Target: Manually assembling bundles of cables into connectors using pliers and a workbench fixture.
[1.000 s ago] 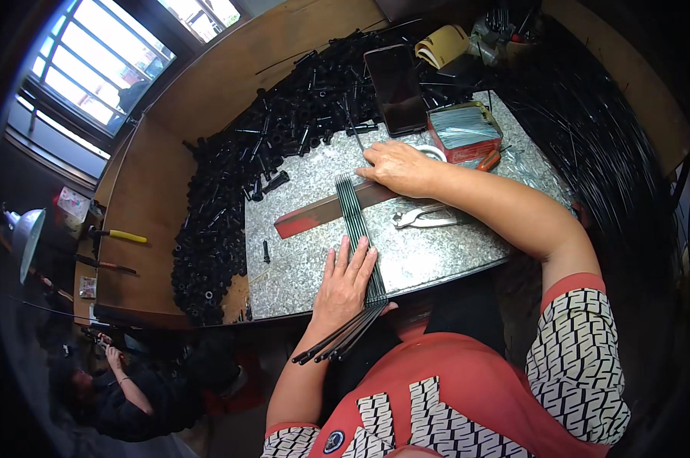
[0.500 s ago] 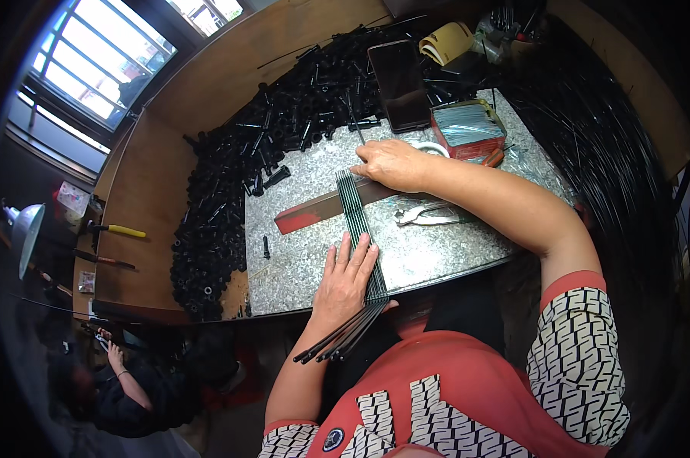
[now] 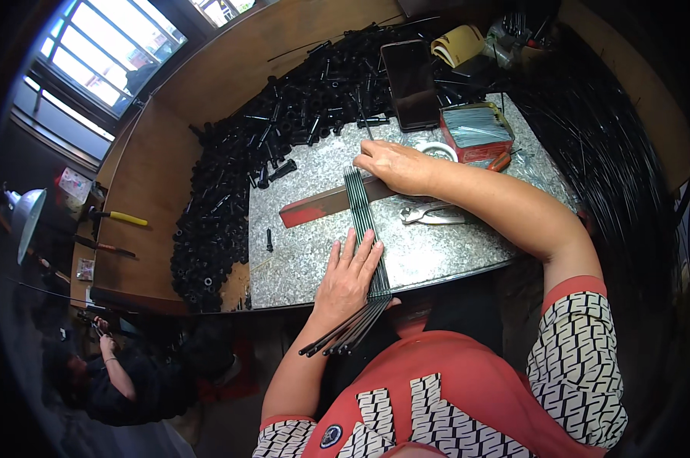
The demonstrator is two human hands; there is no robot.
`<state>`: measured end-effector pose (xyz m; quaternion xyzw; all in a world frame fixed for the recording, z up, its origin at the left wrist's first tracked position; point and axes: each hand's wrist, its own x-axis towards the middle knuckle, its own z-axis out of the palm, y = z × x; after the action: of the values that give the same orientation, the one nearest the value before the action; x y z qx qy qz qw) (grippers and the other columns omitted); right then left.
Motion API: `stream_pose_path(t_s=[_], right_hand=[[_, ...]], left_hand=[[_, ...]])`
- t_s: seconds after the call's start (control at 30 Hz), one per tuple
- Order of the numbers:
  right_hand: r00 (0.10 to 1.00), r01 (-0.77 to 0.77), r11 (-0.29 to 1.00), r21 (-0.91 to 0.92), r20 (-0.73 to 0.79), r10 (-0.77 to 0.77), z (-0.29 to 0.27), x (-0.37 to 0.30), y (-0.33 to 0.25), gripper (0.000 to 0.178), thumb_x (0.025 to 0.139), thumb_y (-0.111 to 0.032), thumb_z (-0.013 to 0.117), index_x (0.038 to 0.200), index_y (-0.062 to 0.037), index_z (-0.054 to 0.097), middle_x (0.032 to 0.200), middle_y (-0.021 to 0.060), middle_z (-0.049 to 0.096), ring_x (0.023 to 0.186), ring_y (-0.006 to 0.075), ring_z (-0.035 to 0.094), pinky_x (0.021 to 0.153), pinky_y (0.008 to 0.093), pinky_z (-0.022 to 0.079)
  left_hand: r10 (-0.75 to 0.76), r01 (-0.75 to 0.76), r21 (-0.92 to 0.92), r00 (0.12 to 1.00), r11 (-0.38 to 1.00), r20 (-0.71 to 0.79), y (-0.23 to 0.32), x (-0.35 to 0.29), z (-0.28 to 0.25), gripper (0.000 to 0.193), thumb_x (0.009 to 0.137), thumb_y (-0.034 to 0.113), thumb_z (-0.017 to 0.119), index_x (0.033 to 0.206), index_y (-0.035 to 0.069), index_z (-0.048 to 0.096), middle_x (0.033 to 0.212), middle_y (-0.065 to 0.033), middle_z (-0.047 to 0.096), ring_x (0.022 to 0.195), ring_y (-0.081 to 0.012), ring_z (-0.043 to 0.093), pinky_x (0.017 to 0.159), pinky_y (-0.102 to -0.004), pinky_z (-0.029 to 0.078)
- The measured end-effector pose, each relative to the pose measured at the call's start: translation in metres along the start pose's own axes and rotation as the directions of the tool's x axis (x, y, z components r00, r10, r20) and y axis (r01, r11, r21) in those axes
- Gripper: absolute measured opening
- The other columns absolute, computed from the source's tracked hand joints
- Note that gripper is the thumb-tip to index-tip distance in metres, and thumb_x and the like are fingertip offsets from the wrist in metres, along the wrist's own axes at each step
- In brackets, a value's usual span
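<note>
A row of thin black rods (image 3: 358, 202), bent at their near ends, lies side by side across a rectangular bar (image 3: 314, 207) with red paint at its left end. My left hand (image 3: 346, 280) rests on the rods with its fingers stretched out; the thumb is mostly hidden beneath them. The bent ends stick out over the table's front edge, above my left wrist. At the far tips of the rods, my right hand (image 3: 394, 164) is closed around a thin dark rod-like tool (image 3: 365, 120) that points away from me. Its fingertips are partly hidden.
Cutting pliers (image 3: 430, 214) and a white ring (image 3: 440, 151) lie near my right forearm. Behind are a phone (image 3: 407, 85) and a red box of thin pale rods (image 3: 476, 131). Black fittings (image 3: 215, 202) heap left; long black rods (image 3: 612, 137) pile right. A co-worker (image 3: 120, 382) sits lower left.
The whole view has shifted slightly, so the table appears a little further right. Both hands keep nearly the same places on the rods.
</note>
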<state>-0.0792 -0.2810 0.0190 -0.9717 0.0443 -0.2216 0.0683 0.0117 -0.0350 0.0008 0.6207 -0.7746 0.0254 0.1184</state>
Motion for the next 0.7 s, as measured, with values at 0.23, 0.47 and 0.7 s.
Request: stream_pose_path(t_s=[0.23,0.47,0.7], right_hand=[[0.990,-0.054,0.975,-0.215,-0.141,0.024,-0.045,-0.015,0.025,0.022,0.071,0.001,0.058,0.093,-0.0039,0.058,0.090,0.0129,0.056,0.087,0.0311,0.060,0.074,0.0396,0.052],[0.779,-0.420,0.725,-0.546,0.193,0.597,-0.114,-0.055,0.058,0.014,0.073,0.001,0.057,0.080,0.0000,0.068,0.085,0.0196,0.067,0.083,0.0355,0.066,0.074,0.0411,0.054],[0.761,-0.438,0.702,-0.561,0.184,0.622,-0.105,-0.092,0.074,0.010,0.074,-0.002,0.059,0.080,0.0004,0.066,0.086,0.0216,0.065,0.084,0.0367,0.064,0.074,0.0428,0.052]], left_hand=[[0.014,-0.014,-0.010,1.000,1.000,-0.013,-0.003,-0.001,-0.003,0.093,0.070,0.060,0.068,0.135,-0.001,0.040,0.142,-0.0223,0.036,0.134,-0.0434,0.029,0.107,-0.0565,0.026],[0.012,-0.012,-0.019,1.000,1.000,-0.016,-0.003,-0.003,-0.005,0.091,0.071,0.058,0.068,0.134,-0.002,0.041,0.142,-0.0222,0.038,0.134,-0.0429,0.030,0.107,-0.0566,0.026],[0.009,-0.009,-0.031,1.000,0.999,-0.012,-0.003,-0.002,-0.004,0.092,0.072,0.058,0.067,0.135,-0.002,0.040,0.143,-0.0223,0.036,0.135,-0.0431,0.028,0.107,-0.0566,0.025]])
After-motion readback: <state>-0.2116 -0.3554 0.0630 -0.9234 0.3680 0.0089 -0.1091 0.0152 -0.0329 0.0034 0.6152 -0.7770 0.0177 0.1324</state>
